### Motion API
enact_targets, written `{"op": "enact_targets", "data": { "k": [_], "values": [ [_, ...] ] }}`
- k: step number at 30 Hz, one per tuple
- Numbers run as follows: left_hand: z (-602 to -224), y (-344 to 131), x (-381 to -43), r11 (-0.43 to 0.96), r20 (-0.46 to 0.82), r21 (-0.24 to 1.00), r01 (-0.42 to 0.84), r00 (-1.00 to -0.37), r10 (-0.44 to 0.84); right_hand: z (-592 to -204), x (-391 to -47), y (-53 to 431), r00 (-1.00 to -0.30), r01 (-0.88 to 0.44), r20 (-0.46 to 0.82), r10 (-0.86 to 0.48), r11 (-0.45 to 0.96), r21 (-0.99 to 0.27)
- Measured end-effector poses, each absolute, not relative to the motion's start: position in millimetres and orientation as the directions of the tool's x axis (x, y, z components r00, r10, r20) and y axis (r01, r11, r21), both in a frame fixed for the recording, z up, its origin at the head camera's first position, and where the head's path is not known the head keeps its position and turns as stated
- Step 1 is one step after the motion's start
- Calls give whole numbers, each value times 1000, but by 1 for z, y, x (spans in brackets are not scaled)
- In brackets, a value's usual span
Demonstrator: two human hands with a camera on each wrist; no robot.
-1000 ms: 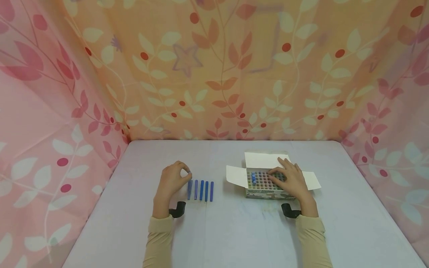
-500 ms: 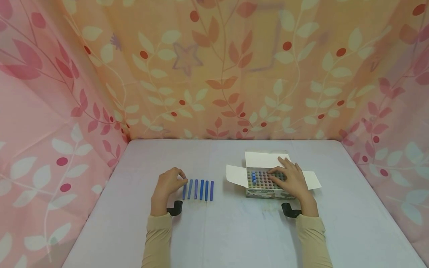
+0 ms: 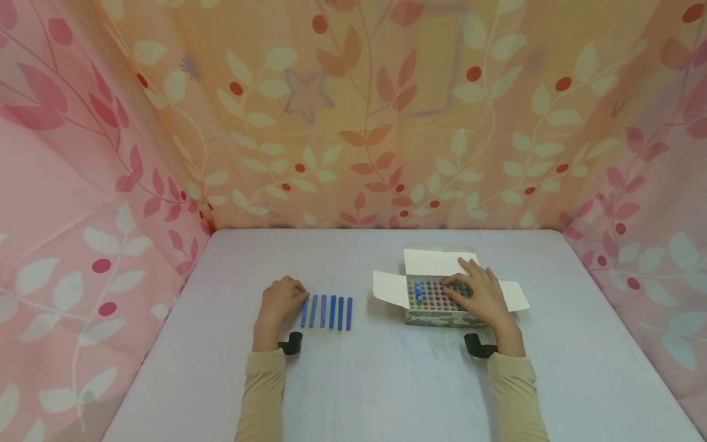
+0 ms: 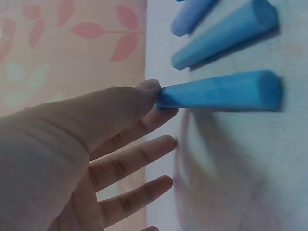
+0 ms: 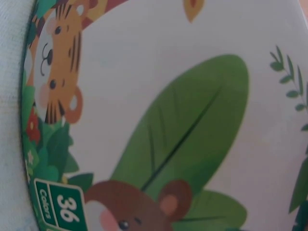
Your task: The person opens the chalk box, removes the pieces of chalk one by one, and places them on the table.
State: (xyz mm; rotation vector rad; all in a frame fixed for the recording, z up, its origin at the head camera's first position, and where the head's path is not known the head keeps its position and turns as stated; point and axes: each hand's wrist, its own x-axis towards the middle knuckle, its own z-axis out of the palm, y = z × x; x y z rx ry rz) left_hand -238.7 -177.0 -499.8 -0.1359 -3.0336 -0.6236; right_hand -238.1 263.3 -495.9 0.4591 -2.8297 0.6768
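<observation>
Blue stick (image 4: 224,90), pinched — head view unclear

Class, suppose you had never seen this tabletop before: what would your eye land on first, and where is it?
Probably the orange leaf-patterned cloth, which fills the upper part of the head view. Next comes the neat row of six blue-to-violet chalk sticks left of centre, where the left hand pinches the outermost stick. To their right, the right hand reaches over an open, white-flapped box.
</observation>
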Motion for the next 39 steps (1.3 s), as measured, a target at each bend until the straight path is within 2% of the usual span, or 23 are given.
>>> {"op": "enact_targets", "data": {
  "k": [6,23,39],
  "values": [
    [-508,-178,-241,912,78,399,91,-995,65,-496,-239,263,-932,-341,259,-252,851,-399],
    [-510,-179,-241,878,32,477,43,-999,32,-498,-239,264,-927,-349,277,-251,850,-396],
    [-502,-172,-244,879,140,456,139,-987,83,-498,-239,264,-921,-363,292,-258,843,-398]
  ]
}}
